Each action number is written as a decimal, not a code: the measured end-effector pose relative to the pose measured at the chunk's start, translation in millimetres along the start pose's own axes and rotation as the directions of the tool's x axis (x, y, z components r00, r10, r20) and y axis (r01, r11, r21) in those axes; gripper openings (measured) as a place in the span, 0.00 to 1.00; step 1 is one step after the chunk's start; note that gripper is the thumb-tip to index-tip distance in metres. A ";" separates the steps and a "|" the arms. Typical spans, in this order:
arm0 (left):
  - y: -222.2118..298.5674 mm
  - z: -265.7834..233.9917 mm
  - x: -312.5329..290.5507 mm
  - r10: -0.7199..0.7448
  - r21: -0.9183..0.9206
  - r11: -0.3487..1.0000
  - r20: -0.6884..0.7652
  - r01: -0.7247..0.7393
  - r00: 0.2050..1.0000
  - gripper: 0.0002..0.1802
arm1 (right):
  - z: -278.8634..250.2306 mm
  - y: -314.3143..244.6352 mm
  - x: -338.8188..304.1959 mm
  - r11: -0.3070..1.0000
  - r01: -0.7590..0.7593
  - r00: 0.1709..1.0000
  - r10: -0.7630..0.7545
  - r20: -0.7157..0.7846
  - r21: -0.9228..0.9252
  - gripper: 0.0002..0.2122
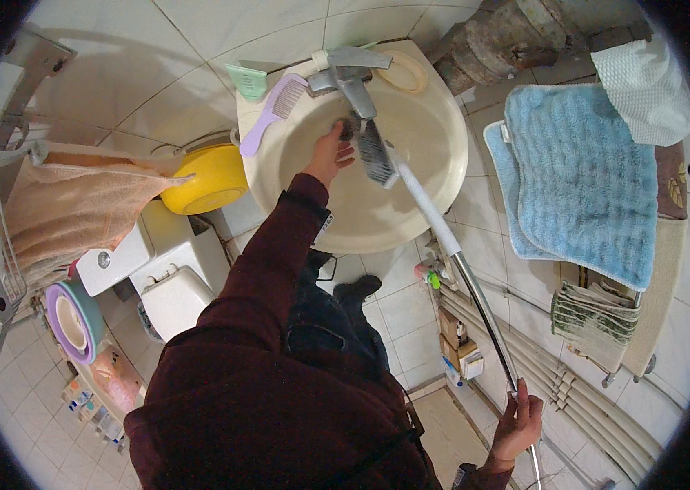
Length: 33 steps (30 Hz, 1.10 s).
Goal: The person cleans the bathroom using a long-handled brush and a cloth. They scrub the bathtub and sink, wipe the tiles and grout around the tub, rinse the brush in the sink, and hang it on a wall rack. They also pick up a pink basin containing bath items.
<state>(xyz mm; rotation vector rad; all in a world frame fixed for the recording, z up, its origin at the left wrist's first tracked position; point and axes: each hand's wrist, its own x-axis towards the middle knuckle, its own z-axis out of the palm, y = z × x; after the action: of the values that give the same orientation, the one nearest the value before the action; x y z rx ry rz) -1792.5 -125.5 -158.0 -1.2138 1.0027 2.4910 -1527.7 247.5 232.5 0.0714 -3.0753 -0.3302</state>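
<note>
A long-handled brush [434, 216] slants across the sink, with a white upper section and a shiny metal pole. Its grey bristled head [376, 157] hangs over the basin [324, 233], just below the faucet [353, 86]. Down at the lower right, my right hand [518, 425] is closed around the metal pole. Over the basin, my left hand [332, 153] has its fingers curled beside the bristles. A small dark clump [346, 130] shows at its thumb and fingertips; what it is made of is unclear.
On the sink rim lie a purple comb [261, 131], a green tube [247, 82] and a pale ring [410, 73]. A yellow basin [206, 180] hangs at left above a white toilet [177, 302]. Blue mats [581, 180] hang at right, above wall pipes [561, 384].
</note>
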 end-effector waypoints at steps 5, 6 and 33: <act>5.4 -5.8 -16.7 0.046 -0.385 0.918 0.336 0.092 0.941 0.16 | 0.0 18.5 14.8 0.988 0.051 0.997 -0.060 0.055 0.148 0.24; 8.9 -6.8 -22.0 -0.009 -0.415 0.898 0.319 0.148 0.948 0.16 | 1.0 21.3 17.3 0.989 0.046 0.996 -0.057 0.072 0.140 0.23; -14.7 26.9 -17.6 -0.004 -0.286 0.956 0.212 0.066 0.977 0.07 | -35.2 60.4 178.7 0.919 0.393 0.919 -0.394 0.026 0.022 0.17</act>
<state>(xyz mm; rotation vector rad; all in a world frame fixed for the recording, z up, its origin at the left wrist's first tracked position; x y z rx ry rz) -1791.5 -94.9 -140.2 -0.9989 0.5716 2.7378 -1706.7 289.9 287.3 0.6998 -3.0730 -0.3224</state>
